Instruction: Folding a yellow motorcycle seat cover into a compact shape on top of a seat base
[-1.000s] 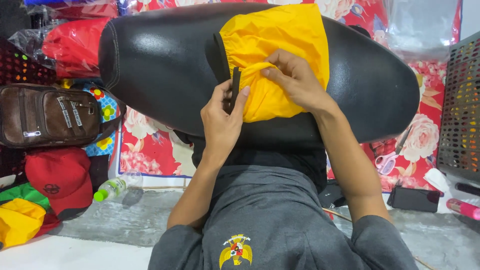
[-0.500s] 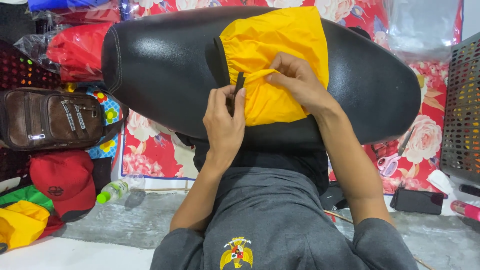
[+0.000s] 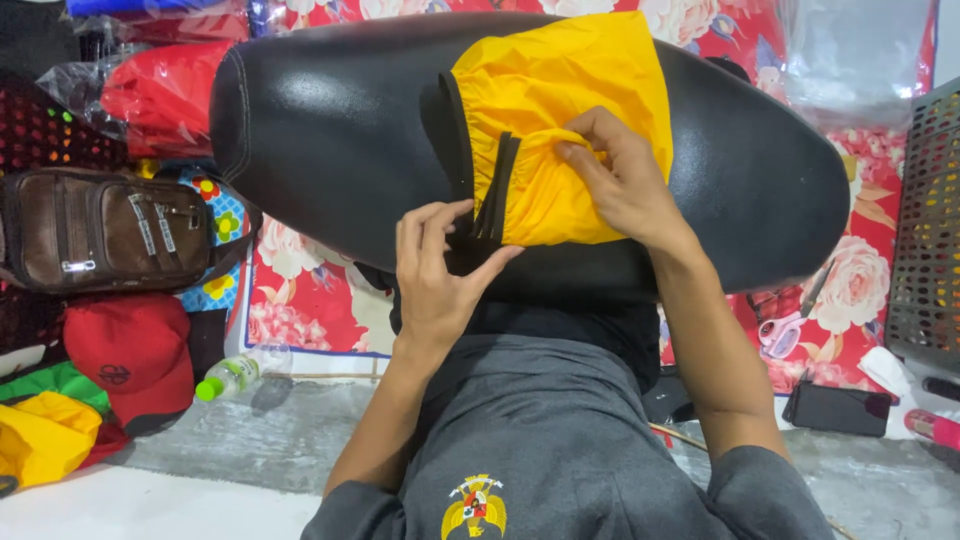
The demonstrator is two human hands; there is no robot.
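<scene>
A black strap (image 3: 492, 190) is pinched by the left hand (image 3: 440, 270), wrist bent upward; yellow fabric (image 3: 560, 110) is pressed under the right hand's (image 3: 625, 185) curled, closed fingers.

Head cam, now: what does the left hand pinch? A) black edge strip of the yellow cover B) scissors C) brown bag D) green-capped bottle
A: the left hand pinches the black edge strip of the yellow cover on the black seat.

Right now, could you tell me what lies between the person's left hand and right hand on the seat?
In the head view, a black edging strip of the yellow cover lies between left hand and right hand.
</scene>
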